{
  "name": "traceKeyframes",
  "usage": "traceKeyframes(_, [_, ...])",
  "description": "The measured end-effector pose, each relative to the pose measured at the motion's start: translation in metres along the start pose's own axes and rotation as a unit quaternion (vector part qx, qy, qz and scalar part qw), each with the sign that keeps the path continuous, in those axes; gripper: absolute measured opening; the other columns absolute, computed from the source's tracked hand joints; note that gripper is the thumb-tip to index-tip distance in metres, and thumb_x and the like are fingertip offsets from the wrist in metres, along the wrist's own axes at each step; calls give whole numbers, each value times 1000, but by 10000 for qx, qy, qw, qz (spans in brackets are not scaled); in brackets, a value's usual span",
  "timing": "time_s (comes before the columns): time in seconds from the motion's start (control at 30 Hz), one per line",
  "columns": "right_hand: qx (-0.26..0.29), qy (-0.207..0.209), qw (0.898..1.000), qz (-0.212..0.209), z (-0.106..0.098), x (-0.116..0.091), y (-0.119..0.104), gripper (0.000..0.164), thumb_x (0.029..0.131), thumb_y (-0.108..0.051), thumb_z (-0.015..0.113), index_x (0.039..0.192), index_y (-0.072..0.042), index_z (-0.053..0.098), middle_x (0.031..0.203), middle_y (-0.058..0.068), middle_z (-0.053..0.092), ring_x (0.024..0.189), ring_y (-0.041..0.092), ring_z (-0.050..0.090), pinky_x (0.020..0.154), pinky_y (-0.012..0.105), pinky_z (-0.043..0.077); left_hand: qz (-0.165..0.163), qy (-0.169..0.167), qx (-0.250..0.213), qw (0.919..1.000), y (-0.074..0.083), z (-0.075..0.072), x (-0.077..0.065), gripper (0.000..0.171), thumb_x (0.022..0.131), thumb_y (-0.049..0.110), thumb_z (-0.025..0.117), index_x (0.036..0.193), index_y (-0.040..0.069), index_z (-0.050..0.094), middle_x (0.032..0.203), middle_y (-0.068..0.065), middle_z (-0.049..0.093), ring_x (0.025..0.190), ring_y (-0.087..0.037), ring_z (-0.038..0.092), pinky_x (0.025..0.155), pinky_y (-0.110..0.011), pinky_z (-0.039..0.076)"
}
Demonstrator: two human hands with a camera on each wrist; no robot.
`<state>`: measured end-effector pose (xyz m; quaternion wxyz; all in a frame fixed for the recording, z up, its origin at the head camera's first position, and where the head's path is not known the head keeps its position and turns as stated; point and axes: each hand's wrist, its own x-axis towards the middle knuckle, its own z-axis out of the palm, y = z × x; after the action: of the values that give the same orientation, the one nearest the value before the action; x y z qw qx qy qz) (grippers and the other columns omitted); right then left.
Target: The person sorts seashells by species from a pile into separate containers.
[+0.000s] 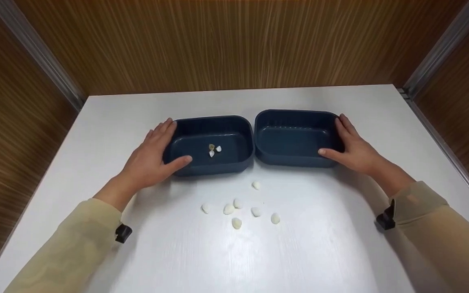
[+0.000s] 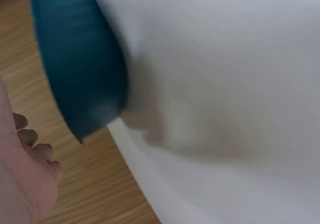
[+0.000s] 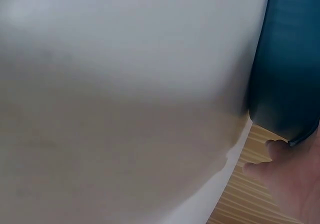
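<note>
Two dark blue rectangular bins stand side by side on the white table, with their inner ends close together in the head view. At the outer end of the left bin (image 1: 218, 167) my left hand (image 1: 147, 158) lies with fingers extended and the thumb over the front corner. My right hand (image 1: 356, 150) is likewise at the outer end of the right bin (image 1: 295, 160), fingers and thumb spread. Inside the left bin lie two small white pieces and a brownish one (image 1: 211, 146). Several pale, pebble-like pieces (image 1: 236, 223) are scattered in front of the bins.
The white table (image 1: 307, 252) has a wood-grain panel (image 1: 234, 49) behind it and similar panels at both sides. Small black devices sit at both cuffs, one on the left sleeve (image 1: 123, 233), one on the right sleeve (image 1: 386, 219).
</note>
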<state>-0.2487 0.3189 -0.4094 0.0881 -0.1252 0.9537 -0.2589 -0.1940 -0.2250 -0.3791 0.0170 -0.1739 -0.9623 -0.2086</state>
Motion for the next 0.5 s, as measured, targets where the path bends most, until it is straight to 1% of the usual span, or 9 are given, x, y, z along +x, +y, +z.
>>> traceKeyframes(0.1, [3, 2, 10000, -44, 0, 1, 0, 112, 100, -62, 64, 170, -10, -7, 177, 8, -18, 162, 42, -1, 124, 69, 14, 273, 211, -293, 9990, 12, -1, -9, 101, 98, 64, 67, 171, 12, 19, 176, -7, 19, 162, -27, 16, 129, -51, 19])
traceKeyframes(0.17, [13, -5, 10000, -68, 0, 0, 0, 112, 100, -62, 64, 169, -10, -7, 176, 9, -18, 161, 43, -1, 123, 70, 14, 489, 339, -484, 9971, 20, 0, -17, 100, 96, 59, 73, 170, 13, 24, 174, -9, 26, 160, -28, 23, 125, -55, 27])
traceKeyframes(0.23, [3, -11, 10000, -72, 0, 0, 0, 111, 101, -61, 64, 169, -10, -7, 176, 9, -18, 161, 44, 0, 123, 70, 15, 758, 441, -690, 9937, 27, 3, -24, 97, 94, 52, 78, 168, 12, 30, 169, -10, 37, 156, -29, 34, 122, -56, 34])
traceKeyframes(0.3, [-10, -7, 10000, -75, 0, 0, 0, 111, 101, -61, 64, 169, -10, -7, 176, 9, -18, 161, 45, 0, 122, 71, 16, 992, 505, -915, 9896, 34, 7, -31, 92, 92, 45, 83, 165, 11, 38, 161, -11, 49, 147, -30, 48, 117, -55, 41])
traceKeyframes(0.4, [-17, 14, 10000, -54, -1, 0, 0, 111, 100, -62, 64, 170, -10, -6, 177, 8, -18, 161, 45, 1, 122, 71, 16, 1247, 449, -1246, 9833, 43, 14, -40, 81, 90, 36, 88, 157, 8, 52, 144, -8, 66, 133, -27, 62, 111, -51, 48])
traceKeyframes(0.5, [-2, 26, 10000, -41, -1, 0, 1, 111, 100, -61, 65, 170, -11, -6, 177, 8, -18, 161, 45, 2, 122, 71, 16, 1332, 254, -1530, 9789, 48, 23, -47, 68, 88, 30, 90, 146, 6, 64, 132, -7, 73, 124, -24, 69, 107, -49, 53])
